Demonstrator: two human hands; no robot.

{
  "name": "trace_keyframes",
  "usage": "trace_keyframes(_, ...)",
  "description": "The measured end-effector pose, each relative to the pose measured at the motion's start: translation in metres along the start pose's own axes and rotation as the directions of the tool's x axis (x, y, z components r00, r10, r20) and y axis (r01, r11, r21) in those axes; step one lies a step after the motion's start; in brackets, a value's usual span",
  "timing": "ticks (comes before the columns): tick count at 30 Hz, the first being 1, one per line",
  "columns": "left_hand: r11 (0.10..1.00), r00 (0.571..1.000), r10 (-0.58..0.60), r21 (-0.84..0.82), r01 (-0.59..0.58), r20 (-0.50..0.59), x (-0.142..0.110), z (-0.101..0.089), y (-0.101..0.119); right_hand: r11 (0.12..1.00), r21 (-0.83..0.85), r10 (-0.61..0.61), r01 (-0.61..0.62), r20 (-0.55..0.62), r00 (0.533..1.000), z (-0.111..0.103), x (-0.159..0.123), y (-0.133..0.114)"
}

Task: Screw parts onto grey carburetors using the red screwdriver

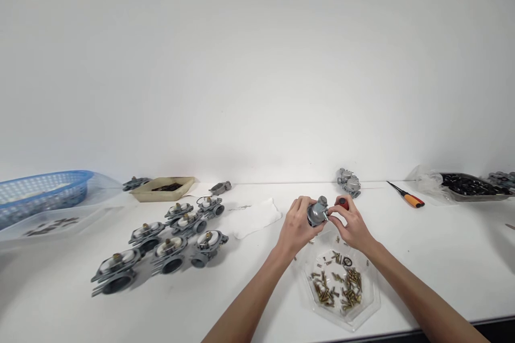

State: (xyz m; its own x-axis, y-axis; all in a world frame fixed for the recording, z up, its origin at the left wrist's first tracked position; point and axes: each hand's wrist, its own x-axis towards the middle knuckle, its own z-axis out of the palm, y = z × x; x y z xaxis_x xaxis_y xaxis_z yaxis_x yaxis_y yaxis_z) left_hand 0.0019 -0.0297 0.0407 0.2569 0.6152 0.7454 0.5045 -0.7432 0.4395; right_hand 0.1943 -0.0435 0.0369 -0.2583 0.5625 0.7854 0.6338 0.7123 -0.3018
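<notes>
My left hand (298, 226) grips a grey die-cast carburetor body (317, 212) from the left side. My right hand (351, 224) is shut on a small red-handled screwdriver (342, 203), and its shaft is hidden by my fingers where it meets the carburetor. Below my hands sits a clear hexagonal plastic dish (364, 300) holding several brass jets (336, 286) and a black O-ring (347, 261). A few loose brass pieces lie on the table just above the dish.
Several carburetors (161, 241) stand in rows on the white table (442, 246) at left, beside a white cloth (253, 218). Farther back are a blue basket (44, 190), a beige tray (163, 188), grey carburetor parts (348, 182), an orange-handled screwdriver (410, 199), and a metal tray of black parts (470, 186).
</notes>
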Motion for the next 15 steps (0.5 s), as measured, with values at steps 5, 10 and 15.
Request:
trace_keyframes(5, 0.998, 0.997, -0.054, -0.04, 0.056, 0.05, -0.002, 0.0, -0.009, 0.998, 0.008, 0.066, -0.066, 0.0, 0.998, -0.008, 0.004, 0.0)
trace_keyframes(10, 0.931, 0.943, -0.333, -0.17, 0.324, -0.026, -0.005, 0.01, -0.018, 0.995, 0.068, 0.052, -0.074, 0.279, 0.959, -0.024, 0.008, -0.005)
trace_keyframes(15, 0.861, 0.883, -0.466, -0.251, 0.442, -0.045, -0.011, 0.015, -0.033, 0.998, 0.068, -0.039, 0.004, 0.522, 0.852, -0.033, 0.007, -0.023)
